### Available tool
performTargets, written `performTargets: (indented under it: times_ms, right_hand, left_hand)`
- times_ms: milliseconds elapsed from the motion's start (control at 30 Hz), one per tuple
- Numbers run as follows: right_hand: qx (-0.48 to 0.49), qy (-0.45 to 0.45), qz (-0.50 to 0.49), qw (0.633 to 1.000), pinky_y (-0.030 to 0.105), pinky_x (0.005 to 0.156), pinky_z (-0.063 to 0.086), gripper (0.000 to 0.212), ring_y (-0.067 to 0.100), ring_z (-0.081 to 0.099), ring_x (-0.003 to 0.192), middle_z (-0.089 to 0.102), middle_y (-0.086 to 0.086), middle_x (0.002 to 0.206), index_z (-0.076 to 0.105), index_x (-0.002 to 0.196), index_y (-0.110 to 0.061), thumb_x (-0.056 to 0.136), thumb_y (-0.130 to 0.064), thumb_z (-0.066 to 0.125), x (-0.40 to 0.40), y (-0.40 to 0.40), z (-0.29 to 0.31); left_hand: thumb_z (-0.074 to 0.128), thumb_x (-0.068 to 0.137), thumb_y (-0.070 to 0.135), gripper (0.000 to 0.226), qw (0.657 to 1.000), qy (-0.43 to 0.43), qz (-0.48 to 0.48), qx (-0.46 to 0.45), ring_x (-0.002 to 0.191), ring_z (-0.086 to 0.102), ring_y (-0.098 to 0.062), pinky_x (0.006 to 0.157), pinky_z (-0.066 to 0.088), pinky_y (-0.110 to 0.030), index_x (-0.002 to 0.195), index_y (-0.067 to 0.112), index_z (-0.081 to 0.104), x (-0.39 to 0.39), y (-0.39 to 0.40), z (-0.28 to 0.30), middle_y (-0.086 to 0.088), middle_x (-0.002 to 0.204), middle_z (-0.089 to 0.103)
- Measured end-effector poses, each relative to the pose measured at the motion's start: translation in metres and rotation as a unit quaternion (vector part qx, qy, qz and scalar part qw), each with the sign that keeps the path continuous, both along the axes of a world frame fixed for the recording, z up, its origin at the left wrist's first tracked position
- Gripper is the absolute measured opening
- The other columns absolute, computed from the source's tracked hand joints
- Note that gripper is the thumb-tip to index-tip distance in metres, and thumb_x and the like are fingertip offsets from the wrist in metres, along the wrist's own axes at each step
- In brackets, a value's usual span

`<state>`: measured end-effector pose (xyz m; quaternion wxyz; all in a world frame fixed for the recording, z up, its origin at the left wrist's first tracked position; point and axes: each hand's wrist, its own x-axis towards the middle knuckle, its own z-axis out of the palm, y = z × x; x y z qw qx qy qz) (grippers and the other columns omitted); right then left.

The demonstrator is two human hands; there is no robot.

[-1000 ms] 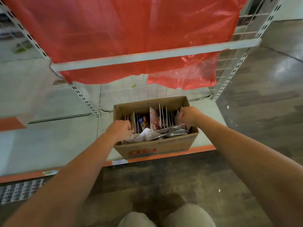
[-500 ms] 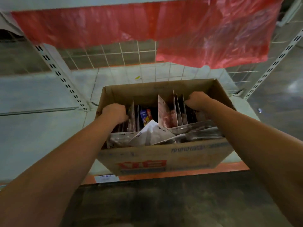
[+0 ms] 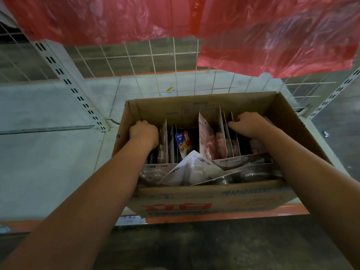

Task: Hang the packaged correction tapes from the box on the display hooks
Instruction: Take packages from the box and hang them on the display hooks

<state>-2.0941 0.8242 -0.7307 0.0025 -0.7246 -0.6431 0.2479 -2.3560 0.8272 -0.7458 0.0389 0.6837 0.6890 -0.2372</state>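
Box (image 3: pixel 212 199) now nearer, red plastic sheets (image 3: pixel 272 41) overhanging; wire grid (image 3: pixel 155 61) behind

box (image 3: pixel 214 201) on shelf (image 3: pixel 48 152) | packaged correction tapes (image 3: pixel 206 141) in box | wire grid (image 3: pixel 155 61) behind

Brown box (image 3: pixel 204 199) with red print, red plastic sheet (image 3: pixel 136 18), white wire grid (image 3: pixel 155 59).

Both arms out fwd, left hand (image 3: pixel 143 133) & right hand (image 3: pixel 248 123) curled.
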Motion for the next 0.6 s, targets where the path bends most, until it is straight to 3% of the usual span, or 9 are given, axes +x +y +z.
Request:
performTargets:
  times_ms: [100, 233, 367, 433, 500, 600]
  right_hand:
    - [-0.016, -0.017, 0.01, 1.0, 0.027, 0.071, 0.036, 0.037, 0.022, 0.05, 0.079, 0.052, 0.009, 0.079, 0.053, 0.079, -0.005, 0.099, -0.033, 0.039, -0.002, -0.001, -0.001]
    - [0.002, -0.047, 0.021, 0.999, 0.026, 0.054, 0.032, 0.042, 0.016, 0.046, 0.064, 0.048, 0.005, 0.067, 0.046, 0.064, -0.01, 0.1, -0.03, 0.039, -0.002, 0.001, 0.001]
    - [0.029, -0.068, 0.028, 0.997, 0.027, 0.056, 0.036, 0.043, 0.015, 0.046, 0.059, 0.049, 0.005, 0.063, 0.046, 0.061, -0.01, 0.098, -0.032, 0.043, 0.0, 0.001, 0.007]
    - [0.047, -0.064, 0.027, 0.996, 0.028, 0.059, 0.039, 0.042, 0.017, 0.047, 0.059, 0.049, 0.005, 0.062, 0.047, 0.061, -0.01, 0.097, -0.031, 0.046, 0.002, 0.0, 0.009]
    - [0.065, -0.059, 0.022, 0.996, 0.028, 0.055, 0.039, 0.041, 0.017, 0.047, 0.059, 0.049, 0.005, 0.061, 0.048, 0.061, -0.01, 0.096, -0.032, 0.047, 0.003, -0.002, 0.012]
    - [0.089, -0.053, 0.016, 0.995, 0.026, 0.051, 0.036, 0.043, 0.018, 0.046, 0.056, 0.047, 0.005, 0.059, 0.048, 0.06, -0.009, 0.096, -0.033, 0.047, 0.005, -0.005, 0.016]
  left_hand:
    - [0.048, 0.097, 0.026, 0.034, 1.0, 0.007, -0.007, 0.006, 0.123, 0.041, -0.029, 0.093, 0.044, -0.039, 0.127, 0.013, 0.054, 0.0, -0.002, 0.0, -0.014, 0.135, 0.042]
    - [0.049, 0.096, 0.028, 0.035, 1.0, -0.01, 0.001, 0.022, 0.123, 0.04, -0.029, 0.091, 0.044, -0.038, 0.126, 0.011, 0.055, 0.0, -0.001, 0.003, -0.015, 0.135, 0.041]
    - [0.054, 0.093, 0.033, 0.039, 0.996, -0.06, 0.013, 0.066, 0.12, 0.043, -0.03, 0.085, 0.045, -0.038, 0.122, 0.007, 0.057, -0.001, 0.001, 0.016, -0.015, 0.129, 0.045]
    - [0.058, 0.091, 0.032, 0.031, 0.992, -0.092, 0.013, 0.09, 0.108, 0.051, -0.029, 0.075, 0.044, -0.036, 0.104, 0.005, 0.063, -0.003, 0.001, 0.02, -0.015, 0.117, 0.054]
    - [0.06, 0.089, 0.029, 0.028, 0.987, -0.128, 0.019, 0.098, 0.083, 0.054, -0.026, 0.065, 0.042, -0.033, 0.071, 0.007, 0.059, -0.006, 0.001, 0.023, -0.012, 0.088, 0.06]
    - [0.063, 0.086, 0.027, 0.039, 0.98, -0.176, 0.031, 0.092, 0.06, 0.047, -0.022, 0.055, 0.036, -0.029, 0.054, 0.01, 0.047, -0.011, 0.0, 0.025, -0.005, 0.059, 0.047]
